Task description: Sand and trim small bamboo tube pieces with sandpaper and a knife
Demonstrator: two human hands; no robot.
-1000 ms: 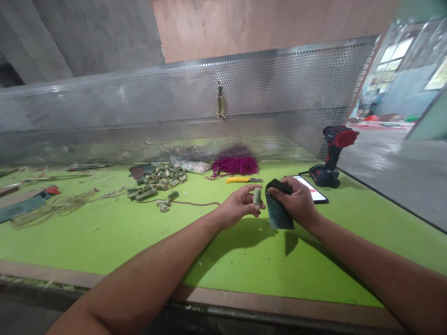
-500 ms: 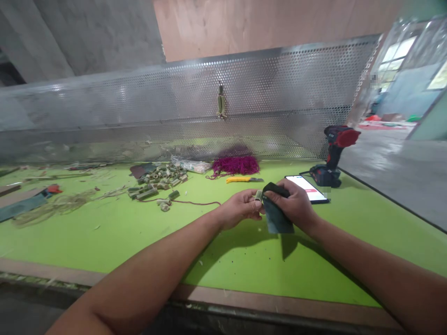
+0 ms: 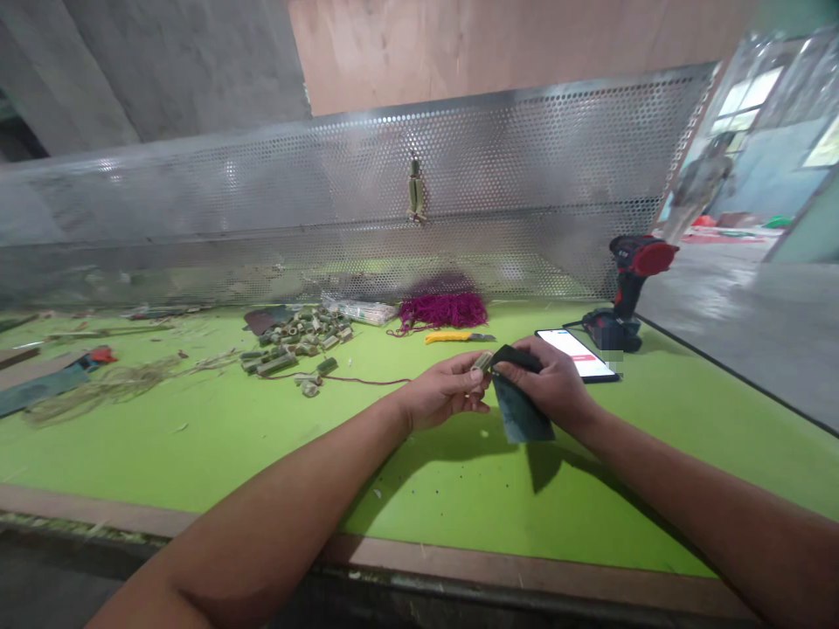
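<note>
Between the thumb and fingers of my left hand (image 3: 449,389) is a short, pale green piece of bamboo (image 3: 482,361). My right hand (image 3: 554,382) grips a dark, folded sheet of sandpaper (image 3: 521,406), whose lower part hangs free over the table. The sheet's folded edge meets, or nearly meets, the end of the bamboo piece; exact contact is hard to make out. Behind my hands lies a yellow utility knife (image 3: 452,337) with its blade out. A phone (image 3: 577,355) with a lit screen rests just beyond my right hand.
A pile of cut bamboo pieces (image 3: 305,332) lies left of centre, beside a bundle of purple string (image 3: 442,309). At the right stands a cordless drill (image 3: 622,293). A small bamboo figure (image 3: 416,190) hangs on the perforated metal panel (image 3: 524,166). Far right, a blurred person (image 3: 704,179) is visible.
My left hand has shifted slightly left, and the bamboo piece is now tilted. The sandpaper's lower end has swung a little to the right. A person shows more clearly in the background.
</note>
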